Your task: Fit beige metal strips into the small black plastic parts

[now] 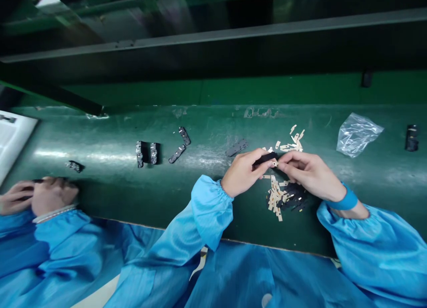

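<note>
Left hand (245,169), head view: your thumb and fingers pinch a black housing (266,158) over the green bench (160,192).
Right hand (307,172): your thumb and forefinger appear to pinch a cream tab (275,164) at the housing's end.
Handling, as judged: brace the housing; keep the tab square, pressure light.

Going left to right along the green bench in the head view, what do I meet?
White object, small black piece, pair of black pieces side by side, two angled black pieces, your left hand, your right hand, clear plastic bag, single black piece near the right edge.
</note>
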The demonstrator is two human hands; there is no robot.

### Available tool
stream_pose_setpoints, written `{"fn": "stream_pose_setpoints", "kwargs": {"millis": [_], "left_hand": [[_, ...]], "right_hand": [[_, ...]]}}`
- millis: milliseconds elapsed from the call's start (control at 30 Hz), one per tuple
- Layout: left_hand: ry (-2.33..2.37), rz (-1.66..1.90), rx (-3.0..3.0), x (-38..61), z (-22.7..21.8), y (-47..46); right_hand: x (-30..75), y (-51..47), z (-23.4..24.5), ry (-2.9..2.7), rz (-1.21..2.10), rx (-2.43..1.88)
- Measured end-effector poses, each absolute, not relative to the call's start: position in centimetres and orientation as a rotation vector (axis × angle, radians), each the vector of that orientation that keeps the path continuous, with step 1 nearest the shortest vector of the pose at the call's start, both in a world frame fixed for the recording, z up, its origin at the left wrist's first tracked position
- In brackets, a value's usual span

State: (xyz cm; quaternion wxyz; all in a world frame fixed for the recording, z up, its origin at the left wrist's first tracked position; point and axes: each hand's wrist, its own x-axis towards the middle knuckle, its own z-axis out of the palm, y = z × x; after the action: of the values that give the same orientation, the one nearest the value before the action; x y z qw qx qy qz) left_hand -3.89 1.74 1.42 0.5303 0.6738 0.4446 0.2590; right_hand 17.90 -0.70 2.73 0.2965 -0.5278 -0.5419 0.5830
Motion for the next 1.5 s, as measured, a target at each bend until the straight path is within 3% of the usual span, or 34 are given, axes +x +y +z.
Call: {"fn": "stream_pose_setpoints", "kwargs": {"millis": [367, 767, 933, 1300, 1500], "left_hand": [[1.403, 0.814, 1.763, -3.2, 1.9, 1.3], [1.283, 0.739, 1.879, -2.6, 1.4, 0.6], [1.27, 0.75, 1.875, -2.7, 1.1, 0.7], [1.646, 0.641, 1.891, -3.6, 1.7, 1.8], [1.361, 0.753, 1.765, -3.5, 1.7, 1.6]], "right_hand": [[16.2, -1.7, 1.4, -1.458, 0.98, -1.622], [15.5, -2.6, 1.8, -1.659, 0.708, -1.571], [15.5, -2.6, 1.7, -1.731, 0.662, -1.549], [16.4, -1.5, 2.0, -1.35, 0.952, -1.666], [16.4, -1.6, 1.8, -1.57, 0.886, -1.616]]}}
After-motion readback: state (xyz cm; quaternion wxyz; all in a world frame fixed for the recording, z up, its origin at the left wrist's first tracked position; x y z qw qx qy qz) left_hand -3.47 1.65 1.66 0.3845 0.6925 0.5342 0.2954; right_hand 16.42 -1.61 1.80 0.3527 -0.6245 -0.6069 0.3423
